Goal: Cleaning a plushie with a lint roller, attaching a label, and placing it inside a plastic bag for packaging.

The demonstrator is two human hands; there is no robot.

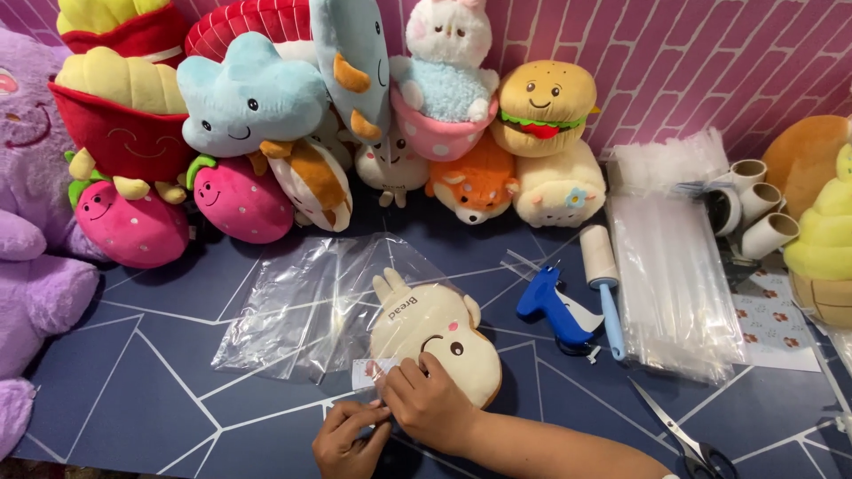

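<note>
A cream toast-shaped plush [435, 341] with a face and small ears lies on the dark blue table, inside the mouth end of a clear plastic bag [302, 306] that stretches away to the upper left. My left hand [349, 437] pinches the bag's near edge by a small white label at the bottom. My right hand [428, 404] lies just to the right of it. Its fingers curl over the bag's edge and rest on the plush's lower left side. The two hands touch each other.
A row of plush toys [293, 124] lines the back against a pink brick wall, with a purple plush [35, 239] at the left. To the right lie a blue tagging gun [552, 306], a lint roller [602, 266], a stack of clear bags [674, 275], cardboard rolls [754, 208] and scissors [688, 435].
</note>
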